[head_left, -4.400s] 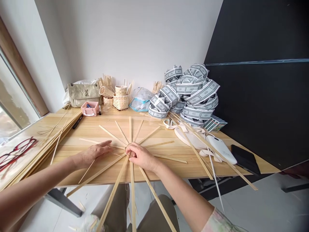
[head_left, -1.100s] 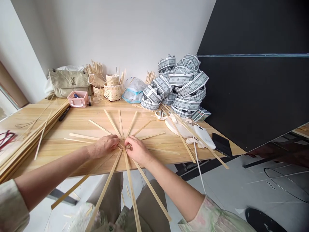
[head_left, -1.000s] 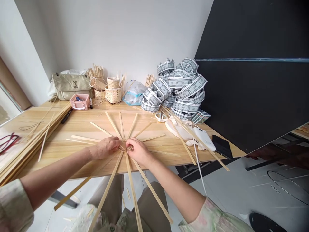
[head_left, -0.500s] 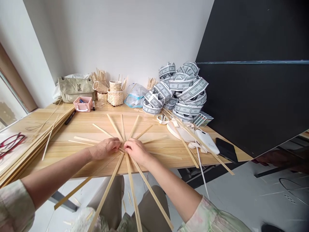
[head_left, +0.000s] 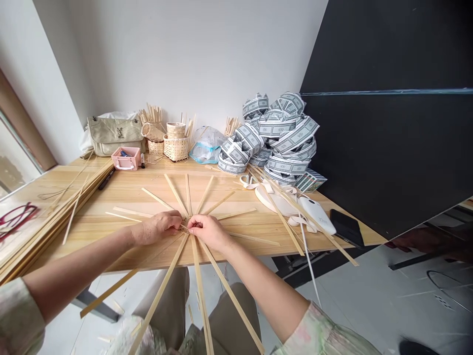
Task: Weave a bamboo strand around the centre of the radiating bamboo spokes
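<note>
Flat bamboo strips (head_left: 199, 291) fan out like spokes from one crossing point near the table's front edge. Several of them overhang the edge toward my lap. At the crossing, my left hand (head_left: 162, 227) is closed, its fingertips pinching at the strips from the left. My right hand (head_left: 207, 230) pinches at the same centre from the right, thumb against forefinger. A thin strip shows between the two sets of fingertips. The fingers cover much of the crossing, so its weave is hard to make out.
A bundle of long strips (head_left: 74, 207) lies at left beside red glasses (head_left: 18, 219). Along the wall stand a handbag (head_left: 116, 135), a pink basket (head_left: 126, 159), small woven baskets (head_left: 176, 148) and patterned rolled bands (head_left: 284, 133). A phone (head_left: 346, 228) lies at right.
My left hand has drawn slightly left, widening the gap between the fingertips. My right hand stays almost in place, and the strips have barely shifted.
</note>
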The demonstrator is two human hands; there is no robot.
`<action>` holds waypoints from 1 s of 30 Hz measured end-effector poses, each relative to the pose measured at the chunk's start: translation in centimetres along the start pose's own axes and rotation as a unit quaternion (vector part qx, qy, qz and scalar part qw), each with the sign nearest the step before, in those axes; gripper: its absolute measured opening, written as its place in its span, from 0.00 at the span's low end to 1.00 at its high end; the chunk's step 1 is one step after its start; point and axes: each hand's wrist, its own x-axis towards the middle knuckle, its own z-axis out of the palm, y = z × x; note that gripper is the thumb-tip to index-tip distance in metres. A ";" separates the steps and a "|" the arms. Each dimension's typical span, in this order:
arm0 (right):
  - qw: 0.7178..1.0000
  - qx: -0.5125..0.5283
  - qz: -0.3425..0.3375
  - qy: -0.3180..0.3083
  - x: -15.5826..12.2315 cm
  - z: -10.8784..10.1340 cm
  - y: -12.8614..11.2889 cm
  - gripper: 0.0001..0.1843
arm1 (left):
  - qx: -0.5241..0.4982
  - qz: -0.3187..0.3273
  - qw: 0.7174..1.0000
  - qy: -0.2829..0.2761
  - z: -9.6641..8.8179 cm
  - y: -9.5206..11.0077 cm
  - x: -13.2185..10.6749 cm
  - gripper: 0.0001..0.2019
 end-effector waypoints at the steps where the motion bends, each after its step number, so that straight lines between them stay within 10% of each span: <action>1: 1.000 -0.001 0.002 0.003 0.0 0.1 0.1 0.04 | -0.004 0.002 1.000 0.002 0.0 0.1 -0.1 0.08; 21: 0.995 0.083 0.019 -0.045 0.2 0.3 0.0 0.06 | 0.195 0.025 0.980 -0.025 -1.5 3.5 -0.9 0.11; 30: 0.999 0.035 0.009 -0.031 -0.2 0.1 -0.5 0.09 | 0.308 -0.116 0.940 -0.090 -0.9 5.4 -2.4 0.16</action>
